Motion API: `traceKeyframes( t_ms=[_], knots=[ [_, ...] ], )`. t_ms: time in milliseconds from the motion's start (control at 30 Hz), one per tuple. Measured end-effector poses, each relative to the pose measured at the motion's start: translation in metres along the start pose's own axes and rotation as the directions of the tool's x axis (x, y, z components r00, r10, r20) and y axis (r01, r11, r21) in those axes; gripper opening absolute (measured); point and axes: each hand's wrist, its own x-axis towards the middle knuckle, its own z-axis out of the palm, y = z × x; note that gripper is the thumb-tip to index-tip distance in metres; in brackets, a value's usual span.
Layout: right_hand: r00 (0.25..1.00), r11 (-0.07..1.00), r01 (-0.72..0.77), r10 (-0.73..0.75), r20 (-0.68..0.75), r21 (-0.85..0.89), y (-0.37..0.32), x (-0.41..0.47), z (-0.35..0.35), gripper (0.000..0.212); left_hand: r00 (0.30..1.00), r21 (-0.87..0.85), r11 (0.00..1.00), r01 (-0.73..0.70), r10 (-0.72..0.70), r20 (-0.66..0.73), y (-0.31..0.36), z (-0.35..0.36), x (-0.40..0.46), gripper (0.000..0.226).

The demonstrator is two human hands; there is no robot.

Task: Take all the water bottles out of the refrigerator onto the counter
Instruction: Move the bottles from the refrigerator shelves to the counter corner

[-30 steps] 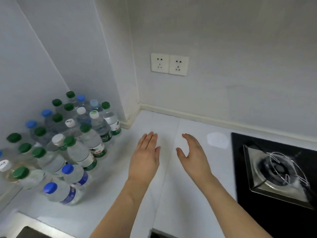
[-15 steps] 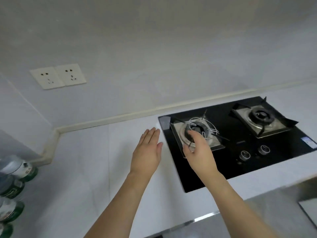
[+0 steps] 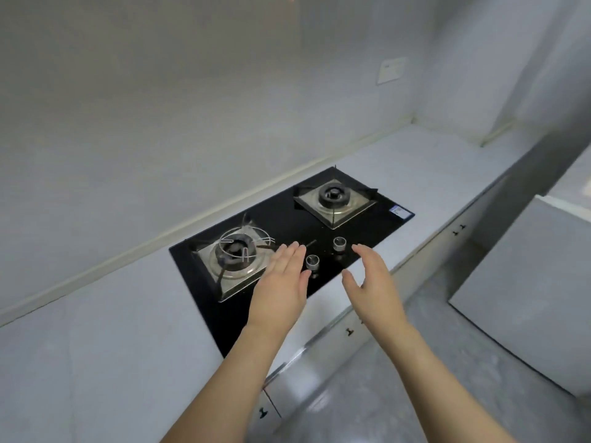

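Note:
My left hand (image 3: 281, 289) and my right hand (image 3: 374, 282) are both held out empty in front of me, fingers straight and relaxed, over the front edge of a black gas hob (image 3: 287, 231). No water bottle is in view. The white counter (image 3: 112, 321) runs from the left under the hob and on to the far right corner. A large grey slab (image 3: 527, 289) that may be the refrigerator or its door shows at the right edge; I cannot tell which.
The hob has two burners (image 3: 235, 251) and two knobs (image 3: 339, 243). White cabinet doors (image 3: 351, 330) with small dark handles sit below the counter. The grey floor (image 3: 383, 394) lies at the lower right. A wall plate (image 3: 391, 70) is high on the back wall.
My view has swung right, away from the cluster of bottles on the counter's left corner, which has left the frame. Both empty hands stay raised; the hob and the grey slab have come into view.

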Motion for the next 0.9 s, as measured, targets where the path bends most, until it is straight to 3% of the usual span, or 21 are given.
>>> traceKeyframes(
  t_ms=[467, 700, 900],
  knots=[
    [0.943, 0.985, -0.171, 0.157, -0.292, -0.024, 0.144, -0.032, -0.203, 0.049, 0.962, -0.145, 0.952, -0.27, 0.274, 0.011, 0.225, 0.083, 0.045, 0.047],
    [0.867, 0.967, -0.252, 0.248, -0.431, 0.049, 0.2, -0.02, -0.269, 0.049, 0.908, -0.224, 0.885, -0.407, 0.419, 0.008, 0.306, 0.133, 0.098, 0.044],
    [0.743, 0.933, -0.356, 0.317, -0.589, 0.053, 0.253, 0.005, -0.335, 0.047, 0.835, -0.318, 0.794, -0.519, 0.55, 0.011, 0.389, 0.185, 0.154, 0.044]
  ],
)
